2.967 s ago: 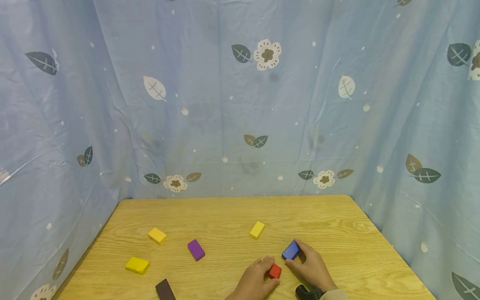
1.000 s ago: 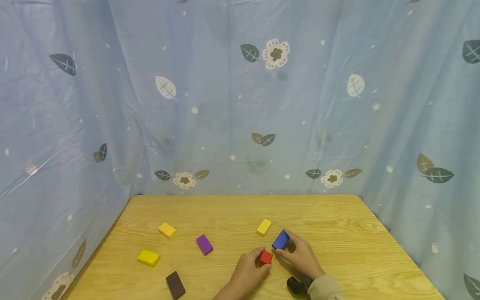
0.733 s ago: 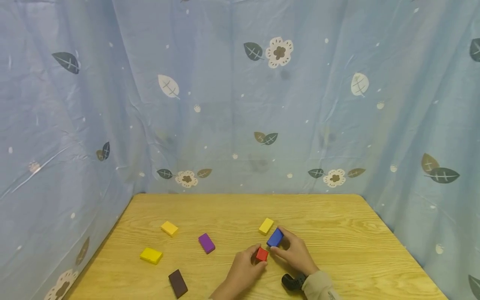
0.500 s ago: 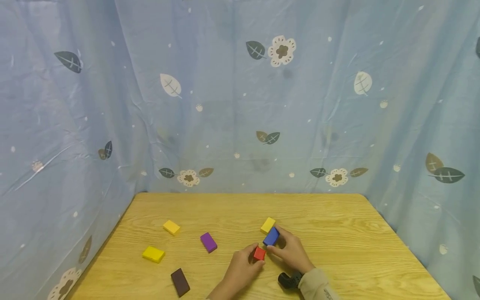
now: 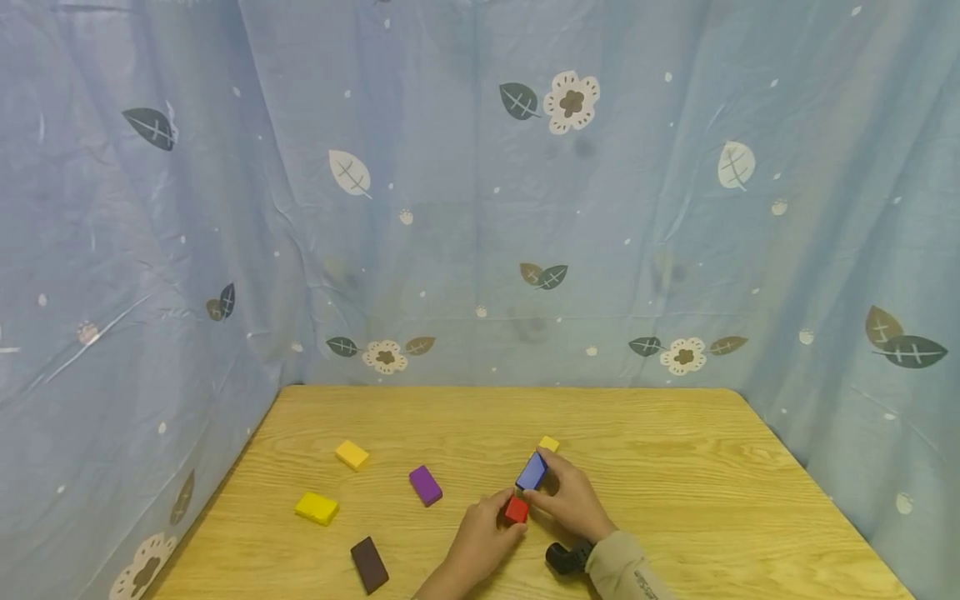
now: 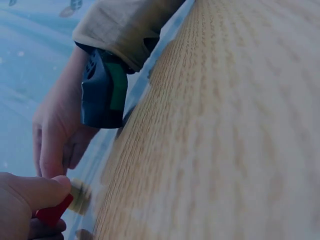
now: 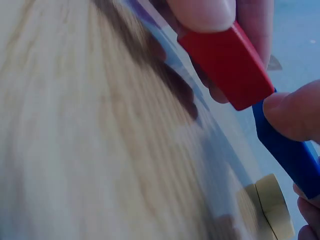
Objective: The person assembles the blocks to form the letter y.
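Below the grip lies a wood-grain tabletop [image 5: 705,483]; left of the grip, a purple block [image 5: 425,486], dark brown block [image 5: 370,565], bright yellow block [image 5: 317,508] and orange-yellow block [image 5: 352,455]; just beyond, a partly hidden yellow block [image 5: 550,443]; behind, a patterned blue curtain [image 5: 442,242].

The right hand [image 5: 574,502] has carried the blue block [image 5: 532,472] leftward, up to the red block [image 5: 516,509] in the left hand [image 5: 482,533], all but closing the gap between them (whether they touch is hard to tell). The red block has itself come nearer the purple block [image 5: 425,486]. The blue block now partly hides the yellow block [image 5: 549,443] behind it, earlier seen whole.
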`<state>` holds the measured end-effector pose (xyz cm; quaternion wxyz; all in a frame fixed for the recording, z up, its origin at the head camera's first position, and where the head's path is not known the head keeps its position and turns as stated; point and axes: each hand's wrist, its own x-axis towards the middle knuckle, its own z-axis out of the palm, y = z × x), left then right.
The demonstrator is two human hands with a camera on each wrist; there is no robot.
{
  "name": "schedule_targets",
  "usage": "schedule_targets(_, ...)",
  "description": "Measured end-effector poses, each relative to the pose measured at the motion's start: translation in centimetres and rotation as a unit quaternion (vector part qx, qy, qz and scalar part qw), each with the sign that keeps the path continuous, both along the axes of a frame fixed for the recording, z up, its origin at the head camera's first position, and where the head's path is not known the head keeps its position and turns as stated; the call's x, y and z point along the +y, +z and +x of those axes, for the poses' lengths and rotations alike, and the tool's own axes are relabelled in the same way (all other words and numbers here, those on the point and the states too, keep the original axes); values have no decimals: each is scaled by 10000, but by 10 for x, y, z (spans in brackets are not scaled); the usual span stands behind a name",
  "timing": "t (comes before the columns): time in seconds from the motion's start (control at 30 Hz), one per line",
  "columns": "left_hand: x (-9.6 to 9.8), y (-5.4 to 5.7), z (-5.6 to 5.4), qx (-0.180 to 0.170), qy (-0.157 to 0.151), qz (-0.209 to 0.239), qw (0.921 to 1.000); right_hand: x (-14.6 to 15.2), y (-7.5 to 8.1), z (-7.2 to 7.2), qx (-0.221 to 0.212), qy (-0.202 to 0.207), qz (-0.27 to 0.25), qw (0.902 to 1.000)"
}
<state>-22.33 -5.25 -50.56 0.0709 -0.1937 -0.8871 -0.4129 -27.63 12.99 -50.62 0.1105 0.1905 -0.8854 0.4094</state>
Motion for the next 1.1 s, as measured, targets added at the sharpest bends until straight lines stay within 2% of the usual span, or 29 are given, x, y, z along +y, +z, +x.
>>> schedule_targets(0.27,-1,-5,-2,-35,102,-63,9999,-2,-5,-1,-23,22,120,9999)
schedule_targets(0.43,-2,-7,-4,-38,85,-36,10000,-3,-7,-1,166,-51,256,9995)
schedule_targets(0.67,-3,-7,-5,-121,85,-34,9999,-2,-9,-2,-191,-43,241,9995)
schedule_targets(0.83,-3,-7,-8,-75,69,-67,9999,-1,-10,-3,-221,14,260,9994)
schedule_targets(1.1,-4,-7,-11,-62,43,-131,9999,0,-12,-6,57,112,398,9991)
